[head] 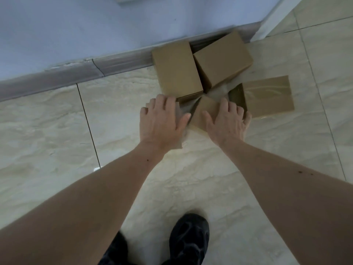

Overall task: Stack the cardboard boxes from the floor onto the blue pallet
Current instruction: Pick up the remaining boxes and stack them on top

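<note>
near box (205,113): on the floor (57,131), just near of three more boxes by the wall (76,25). your left hand (160,121) and right hand (227,123) flank it, fingers spread, nothing gripped yet. pallet unseen.

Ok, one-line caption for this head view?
Both hands, left and right, reach onto cardboard boxes clustered on the tiled floor.
</note>
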### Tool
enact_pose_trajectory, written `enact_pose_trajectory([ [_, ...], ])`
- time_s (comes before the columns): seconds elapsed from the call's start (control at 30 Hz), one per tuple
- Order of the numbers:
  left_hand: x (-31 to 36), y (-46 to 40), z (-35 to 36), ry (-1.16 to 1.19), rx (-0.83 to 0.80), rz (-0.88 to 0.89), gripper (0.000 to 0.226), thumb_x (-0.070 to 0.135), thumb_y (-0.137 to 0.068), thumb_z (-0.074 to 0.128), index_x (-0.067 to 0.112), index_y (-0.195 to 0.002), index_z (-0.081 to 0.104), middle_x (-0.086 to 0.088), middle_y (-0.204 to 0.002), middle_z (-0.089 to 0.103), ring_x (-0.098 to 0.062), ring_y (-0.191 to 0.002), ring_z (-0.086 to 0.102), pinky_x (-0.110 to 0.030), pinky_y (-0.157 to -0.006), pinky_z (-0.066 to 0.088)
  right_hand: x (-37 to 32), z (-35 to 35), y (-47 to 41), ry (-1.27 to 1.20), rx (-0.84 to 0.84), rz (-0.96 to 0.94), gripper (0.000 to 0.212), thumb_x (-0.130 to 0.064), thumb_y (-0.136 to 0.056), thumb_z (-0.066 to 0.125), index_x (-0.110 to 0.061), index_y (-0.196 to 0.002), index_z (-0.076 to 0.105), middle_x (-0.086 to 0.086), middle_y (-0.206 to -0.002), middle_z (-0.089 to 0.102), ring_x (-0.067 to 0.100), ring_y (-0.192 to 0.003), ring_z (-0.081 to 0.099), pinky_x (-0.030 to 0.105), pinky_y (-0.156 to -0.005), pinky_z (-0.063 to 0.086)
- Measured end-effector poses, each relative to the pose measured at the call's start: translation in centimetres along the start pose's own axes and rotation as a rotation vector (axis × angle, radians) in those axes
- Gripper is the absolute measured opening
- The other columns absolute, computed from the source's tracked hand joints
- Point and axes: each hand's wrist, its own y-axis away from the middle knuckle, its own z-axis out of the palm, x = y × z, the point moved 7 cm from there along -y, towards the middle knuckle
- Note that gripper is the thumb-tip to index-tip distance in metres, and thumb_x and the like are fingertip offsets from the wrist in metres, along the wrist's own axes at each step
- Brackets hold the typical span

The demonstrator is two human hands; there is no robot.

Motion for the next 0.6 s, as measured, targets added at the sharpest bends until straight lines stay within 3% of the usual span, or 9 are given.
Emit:
enact_pose_trajectory([
  [0.13,3.3,1.4,1.3,0.194,-0.042,0.129,0.035,0.046,-0.098,0.049,0.013,-0.09,0.056,-0.003,-0.084,0.055,-0.024,-0.072,0.054,-0.032,-0.062,0.037,1.9,0.8,1.4,0.0,-0.042,0.098,0.068,-0.067,-0.095,0.038,-0.016,-0.14,0.043,0.013,-0.135,0.052,0.033,-0.126,0.045,0.051,-0.11,0.028],
  [0.23,4.6,2.4,3.1,0.224,-0.168,0.129,0.037,0.047,-0.102,0.043,0.017,-0.08,0.046,0.001,-0.075,0.048,-0.02,-0.067,0.047,-0.031,-0.06,0.033,3.0,1.6,1.6,-0.076,-0.072,0.137,0.072,-0.069,-0.094,0.036,-0.016,-0.143,0.039,0.014,-0.138,0.049,0.034,-0.129,0.043,0.049,-0.108,0.029],
  [0.47,5.9,2.2,6.1,0.186,-0.228,-0.05,0.052,0.051,-0.104,0.029,0.006,-0.103,0.057,-0.007,-0.081,0.055,-0.029,-0.08,0.062,-0.032,-0.062,0.033,5.4,2.3,0.3,-0.379,-0.109,0.183,0.068,-0.064,-0.099,0.035,-0.016,-0.147,0.039,0.012,-0.144,0.048,0.034,-0.132,0.045,0.051,-0.105,0.039],
  [0.6,6.1,1.8,8.9,0.393,-0.306,-0.335,0.062,0.054,-0.103,0.03,-0.001,-0.127,0.046,-0.019,-0.117,0.061,-0.033,-0.106,0.061,-0.034,-0.075,0.039,6.5,3.8,-0.8,-0.547,-0.22,0.215,0.073,-0.068,-0.098,0.03,-0.017,-0.148,0.041,0.012,-0.142,0.054,0.035,-0.129,0.051,0.051,-0.106,0.043],
])
